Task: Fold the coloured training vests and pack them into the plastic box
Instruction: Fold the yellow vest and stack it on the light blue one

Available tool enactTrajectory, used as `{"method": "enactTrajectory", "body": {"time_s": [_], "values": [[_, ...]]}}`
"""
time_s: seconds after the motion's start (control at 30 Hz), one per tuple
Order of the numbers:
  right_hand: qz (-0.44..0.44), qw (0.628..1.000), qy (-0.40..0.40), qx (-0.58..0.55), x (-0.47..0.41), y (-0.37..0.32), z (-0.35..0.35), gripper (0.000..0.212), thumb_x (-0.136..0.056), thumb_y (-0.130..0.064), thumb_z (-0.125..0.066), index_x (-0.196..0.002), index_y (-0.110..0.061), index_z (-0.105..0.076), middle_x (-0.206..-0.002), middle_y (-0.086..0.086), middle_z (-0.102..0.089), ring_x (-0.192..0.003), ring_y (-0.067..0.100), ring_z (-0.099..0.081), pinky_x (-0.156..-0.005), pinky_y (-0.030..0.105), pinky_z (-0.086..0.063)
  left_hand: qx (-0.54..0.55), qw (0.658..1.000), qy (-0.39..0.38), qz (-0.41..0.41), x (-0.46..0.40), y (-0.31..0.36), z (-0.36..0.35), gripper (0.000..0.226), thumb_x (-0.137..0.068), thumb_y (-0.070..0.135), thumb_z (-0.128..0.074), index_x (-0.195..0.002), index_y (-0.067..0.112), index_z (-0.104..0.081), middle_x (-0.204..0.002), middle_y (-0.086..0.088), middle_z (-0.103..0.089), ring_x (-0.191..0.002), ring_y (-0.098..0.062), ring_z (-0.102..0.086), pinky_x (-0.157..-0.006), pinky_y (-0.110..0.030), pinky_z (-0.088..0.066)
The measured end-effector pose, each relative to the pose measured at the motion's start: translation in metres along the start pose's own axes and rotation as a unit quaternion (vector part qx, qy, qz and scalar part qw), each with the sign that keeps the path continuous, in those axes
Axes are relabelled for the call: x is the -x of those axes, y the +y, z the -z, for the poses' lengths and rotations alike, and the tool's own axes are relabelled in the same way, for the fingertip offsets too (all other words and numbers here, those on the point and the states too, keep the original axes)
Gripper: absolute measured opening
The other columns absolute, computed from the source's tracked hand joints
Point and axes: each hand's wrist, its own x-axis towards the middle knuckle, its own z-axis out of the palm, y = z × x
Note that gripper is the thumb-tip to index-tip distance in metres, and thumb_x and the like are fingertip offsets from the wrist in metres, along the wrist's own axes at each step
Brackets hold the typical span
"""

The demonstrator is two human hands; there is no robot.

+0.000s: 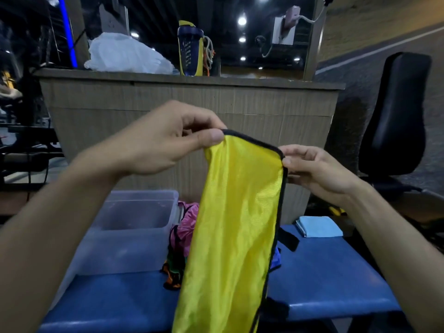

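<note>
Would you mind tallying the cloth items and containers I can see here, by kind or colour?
Yellow vest, pinched at its top corners by the left hand and right hand: 1
Pink vest in the pile: 1
Other vests in the pile: cannot tell
Plastic box: 1
Folded light-blue cloth: 1
Bottle: 1
Total: 5

Black-trimmed yellow vest (235, 212) hangs lengthwise before the clear, open plastic box (134, 224).

blue bench (324, 280): clear plastic box (129, 227) at far-left. just right of box, heap of coloured vests (185, 231). well right of box, folded light-blue cloth (319, 225) at far edge.
</note>
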Motion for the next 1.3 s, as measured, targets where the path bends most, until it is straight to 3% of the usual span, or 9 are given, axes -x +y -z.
{"method": "enactTrajectory", "body": {"time_s": [0.07, 0.17, 0.33, 0.5, 0.6, 0.73, 0.87, 1.1, 1.3], "values": [[0.004, 0.999, 0.014, -0.039, -0.001, 0.001, -0.004, 0.03, -0.095, -0.007, -0.059, -0.124, -0.005, -0.066, -0.101, 0.009, -0.071, -0.087, 0.018, -0.065, -0.091, 0.039, -0.051, -0.015, 0.999, -0.02, 0.024, -0.007, -0.001, 0.007, 0.019, -0.102, 0.023, -0.056, -0.103, 0.015, -0.073, -0.084, 0.022, -0.07, -0.077, 0.006, -0.062, -0.073, -0.015, -0.046], [0.013, 0.999, 0.041, -0.019, -0.004, -0.002, -0.013, 0.028, -0.099, -0.005, -0.055, -0.125, -0.008, -0.067, -0.106, 0.008, -0.072, -0.092, 0.017, -0.067, -0.091, 0.037, -0.054, -0.186, 0.982, 0.01, 0.037, -0.016, -0.009, 0.012, 0.019, -0.102, 0.031, -0.054, -0.107, 0.027, -0.072, -0.09, 0.018, -0.069, -0.079, 0.001, -0.06, -0.072, -0.031, -0.047], [0.051, 0.995, 0.054, 0.066, -0.009, -0.001, -0.025, 0.023, -0.1, -0.004, -0.058, -0.12, -0.008, -0.068, -0.102, 0.011, -0.073, -0.093, 0.019, -0.068, -0.084, 0.031, -0.057, -0.464, 0.883, -0.031, 0.063, -0.023, -0.003, 0.009, 0.028, -0.102, 0.044, -0.044, -0.121, 0.032, -0.06, -0.108, 0.003, -0.068, -0.093, -0.019, -0.058, -0.07, -0.036, -0.042], [0.084, 0.991, 0.02, 0.103, -0.008, -0.006, -0.024, 0.027, -0.096, -0.007, -0.064, -0.122, -0.009, -0.067, -0.091, 0.008, -0.066, -0.089, 0.018, -0.061, -0.085, 0.03, -0.053, -0.514, 0.827, -0.163, 0.161, -0.017, -0.008, -0.01, 0.028, -0.102, 0.045, -0.044, -0.114, 0.03, -0.065, -0.099, -0.003, -0.059, -0.096, -0.031, -0.063, -0.069, -0.035, -0.042], [0.089, 0.989, -0.001, 0.121, -0.008, -0.009, -0.022, 0.029, -0.095, -0.008, -0.065, -0.123, -0.008, -0.067, -0.096, 0.012, -0.065, -0.091, 0.016, -0.062, -0.087, 0.028, -0.054, -0.475, 0.836, -0.207, 0.179, -0.013, -0.016, -0.013, 0.028, -0.102, 0.048, -0.046, -0.1, 0.026, -0.064, -0.092, 0.0, -0.057, -0.091, -0.029, -0.061, -0.067, -0.034, -0.042], [0.077, 0.977, 0.0, 0.198, -0.003, -0.006, -0.014, 0.028, -0.094, -0.009, -0.068, -0.122, -0.011, -0.068, -0.099, 0.008, -0.072, -0.097, 0.018, -0.068, -0.095, 0.033, -0.055, -0.418, 0.885, -0.141, 0.148, -0.011, -0.026, -0.008, 0.028, -0.101, 0.052, -0.046, -0.082, 0.032, -0.05, -0.09, 0.005, -0.06, -0.088, -0.023, -0.059, -0.066, -0.036, -0.042], [0.068, 0.961, 0.006, 0.267, 0.0, 0.003, -0.012, 0.025, -0.097, -0.007, -0.065, -0.121, -0.011, -0.068, -0.104, 0.004, -0.077, -0.1, 0.014, -0.072, -0.094, 0.028, -0.057, -0.343, 0.935, -0.055, 0.077, -0.013, -0.03, -0.011, 0.028, -0.095, 0.054, -0.048, -0.096, 0.03, -0.063, -0.098, 0.007, -0.051, -0.095, -0.017, -0.051, -0.08, -0.045, -0.051], [0.03, 0.973, 0.026, 0.228, 0.005, 0.014, -0.005, 0.012, -0.098, -0.005, -0.063, -0.107, -0.006, -0.072, -0.085, -0.002, -0.07, -0.072, 0.002, -0.058, -0.065, 0.014, -0.043, -0.162, 0.986, 0.023, 0.045, -0.025, 0.0, -0.02, 0.013, -0.098, 0.037, -0.06, -0.101, 0.028, -0.069, -0.093, 0.02, -0.065, -0.09, 0.004, -0.06, -0.072, -0.018, -0.041], [-0.108, 0.987, -0.036, 0.11, 0.044, 0.031, 0.024, 0.007, -0.098, -0.007, -0.06, -0.1, 0.001, -0.061, -0.071, 0.011, -0.048, -0.062, 0.015, -0.044, -0.055, 0.024, -0.035, 0.041, 0.998, -0.034, 0.023, -0.025, 0.029, -0.055, 0.014, -0.102, 0.024, -0.06, -0.109, 0.026, -0.072, -0.086, 0.009, -0.065, -0.077, -0.006, -0.058, -0.069, -0.019, -0.044]]}}
